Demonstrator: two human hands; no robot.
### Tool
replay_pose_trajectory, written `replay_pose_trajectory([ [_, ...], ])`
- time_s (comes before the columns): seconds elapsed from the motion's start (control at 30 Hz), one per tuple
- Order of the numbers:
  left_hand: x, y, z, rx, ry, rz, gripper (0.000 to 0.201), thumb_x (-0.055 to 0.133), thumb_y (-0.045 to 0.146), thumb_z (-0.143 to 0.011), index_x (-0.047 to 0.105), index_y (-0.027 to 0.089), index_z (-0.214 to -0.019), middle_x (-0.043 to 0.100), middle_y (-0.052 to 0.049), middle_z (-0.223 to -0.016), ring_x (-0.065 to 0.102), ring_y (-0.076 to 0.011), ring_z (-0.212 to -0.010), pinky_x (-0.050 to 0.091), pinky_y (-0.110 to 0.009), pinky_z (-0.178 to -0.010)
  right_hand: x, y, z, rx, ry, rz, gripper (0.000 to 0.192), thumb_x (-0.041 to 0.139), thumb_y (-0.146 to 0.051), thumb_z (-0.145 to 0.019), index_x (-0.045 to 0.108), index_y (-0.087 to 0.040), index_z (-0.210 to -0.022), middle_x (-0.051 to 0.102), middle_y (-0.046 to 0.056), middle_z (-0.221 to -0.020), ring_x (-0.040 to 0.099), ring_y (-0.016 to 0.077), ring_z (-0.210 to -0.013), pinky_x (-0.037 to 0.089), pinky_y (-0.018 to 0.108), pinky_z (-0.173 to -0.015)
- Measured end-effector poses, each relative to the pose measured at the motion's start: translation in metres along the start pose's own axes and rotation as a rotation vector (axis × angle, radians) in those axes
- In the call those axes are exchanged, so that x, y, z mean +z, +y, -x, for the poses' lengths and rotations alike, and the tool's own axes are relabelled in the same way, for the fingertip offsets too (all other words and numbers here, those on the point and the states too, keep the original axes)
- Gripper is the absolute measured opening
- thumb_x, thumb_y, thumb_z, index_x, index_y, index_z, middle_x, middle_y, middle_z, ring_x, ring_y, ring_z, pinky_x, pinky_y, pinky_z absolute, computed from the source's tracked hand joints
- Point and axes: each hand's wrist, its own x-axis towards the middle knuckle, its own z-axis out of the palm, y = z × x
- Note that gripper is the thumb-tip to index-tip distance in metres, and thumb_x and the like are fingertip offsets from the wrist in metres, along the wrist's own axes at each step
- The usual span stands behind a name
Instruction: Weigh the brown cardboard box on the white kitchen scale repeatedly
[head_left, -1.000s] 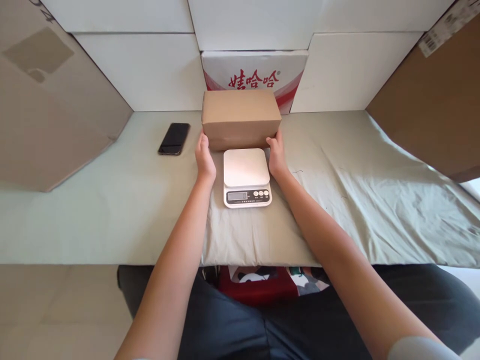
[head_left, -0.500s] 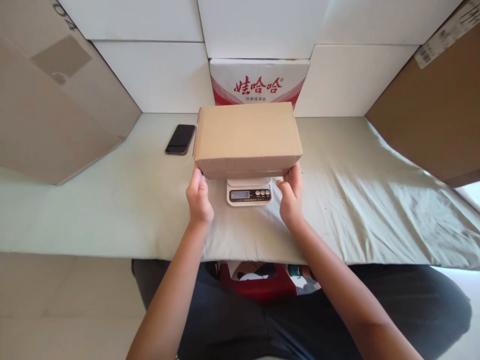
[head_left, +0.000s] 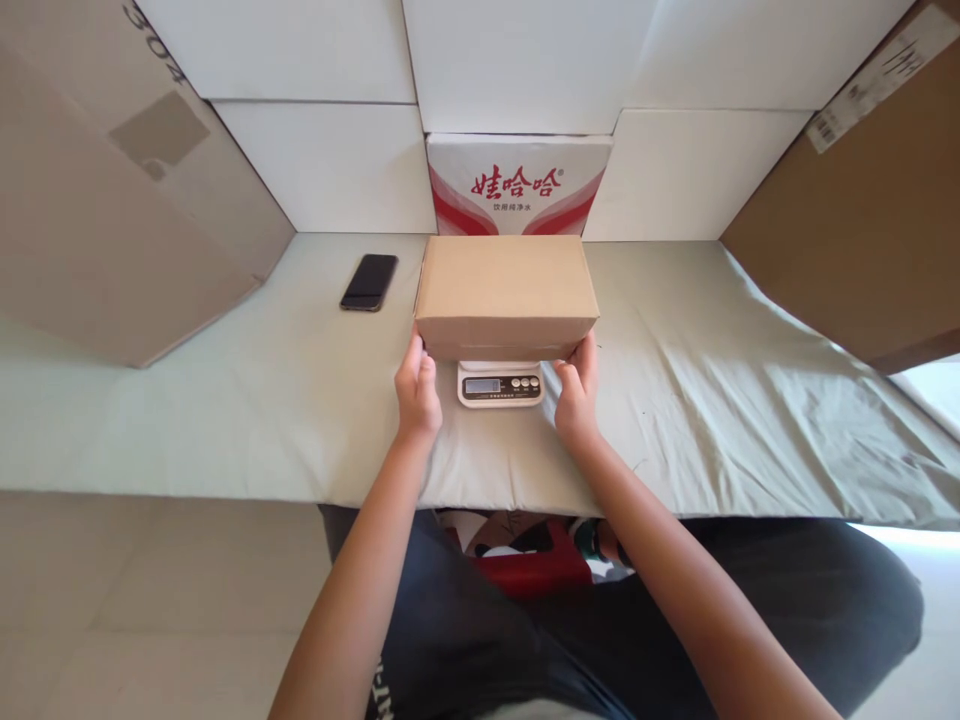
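From the head camera, a plain brown cardboard box point(head_left: 507, 293) sits over a small white kitchen scale point(head_left: 500, 384), covering the weighing plate so that only the scale's front strip with its display and three buttons shows below the box's near edge. The left hand point(head_left: 418, 392) holds the box's near left corner, fingers curled against the side and underside. The right hand point(head_left: 579, 392) holds the near right corner in the same way, thumb up along the front edge. Whether the box rests its full weight on the scale cannot be told, since both hands grip it.

The scale stands on a counter point(head_left: 225, 400) covered with a pale green cloth point(head_left: 735, 400), wrinkled toward the right. A black phone point(head_left: 369, 282) lies flat to the left of the box, apart from it. Just behind the box a white carton with red characters point(head_left: 517, 185) stands against a wall of white panels point(head_left: 315, 165). A large brown carton point(head_left: 112, 210) leans in at the left, and another with a barcode label point(head_left: 862, 220) closes the right side. Both are well clear of the hands.
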Motion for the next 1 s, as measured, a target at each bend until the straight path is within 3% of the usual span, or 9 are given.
replay_pose_trajectory([
  [0.17, 0.0, -0.004, 0.0, -0.02, 0.007, -0.007, 0.074, 0.048, 0.068, -0.104, 0.052, 0.023, -0.164, 0.053, -0.013, -0.169, 0.043, -0.0312, -0.162, 0.035, -0.046, -0.134, 0.004, -0.007, -0.003, 0.072, 0.085, -0.083, 0.046, 0.055, -0.029, -0.083, 0.061, -0.031, -0.129, 0.064, 0.008, -0.144, 0.053, 0.0322, -0.149, 0.04, 0.063, -0.132],
  [0.3, -0.001, 0.0, -0.002, 0.018, 0.005, 0.004, 0.074, 0.049, 0.067, -0.104, 0.05, 0.024, -0.165, 0.048, -0.011, -0.173, 0.04, -0.0302, -0.164, 0.032, -0.046, -0.136, 0.004, -0.004, -0.002, 0.095, 0.091, -0.099, 0.053, 0.057, -0.036, -0.087, 0.058, -0.035, -0.14, 0.059, 0.006, -0.156, 0.048, 0.0324, -0.157, 0.034, 0.064, -0.136],
  [0.43, -0.009, 0.003, -0.005, 0.042, 0.164, 0.072, 0.07, 0.052, 0.065, -0.103, 0.052, 0.028, -0.163, 0.041, -0.008, -0.177, 0.03, -0.0282, -0.168, 0.024, -0.044, -0.139, -0.002, 0.006, -0.002, 0.133, 0.218, -0.12, 0.067, 0.055, -0.046, -0.093, 0.042, -0.039, -0.158, 0.04, 0.003, -0.175, 0.028, 0.0303, -0.17, 0.018, 0.066, -0.141],
  [0.57, -0.014, 0.0, -0.008, -0.056, 0.273, 0.085, 0.069, 0.044, 0.068, -0.104, 0.055, 0.03, -0.16, 0.044, -0.006, -0.176, 0.032, -0.0266, -0.167, 0.027, -0.045, -0.138, -0.01, 0.013, -0.007, 0.189, 0.305, -0.138, 0.067, 0.053, -0.052, -0.096, 0.038, -0.039, -0.16, 0.034, 0.004, -0.179, 0.029, 0.0298, -0.17, 0.018, 0.067, -0.139],
  [1.0, -0.011, -0.011, -0.015, -0.114, 0.189, 0.057, 0.082, 0.045, 0.076, -0.099, 0.053, 0.024, -0.161, 0.043, -0.01, -0.176, 0.031, -0.0279, -0.168, 0.028, -0.043, -0.138, -0.01, 0.021, -0.017, 0.238, 0.329, -0.156, 0.064, 0.052, -0.042, -0.091, 0.045, -0.029, -0.153, 0.043, 0.009, -0.173, 0.038, 0.0276, -0.167, 0.025, 0.062, -0.139],
])
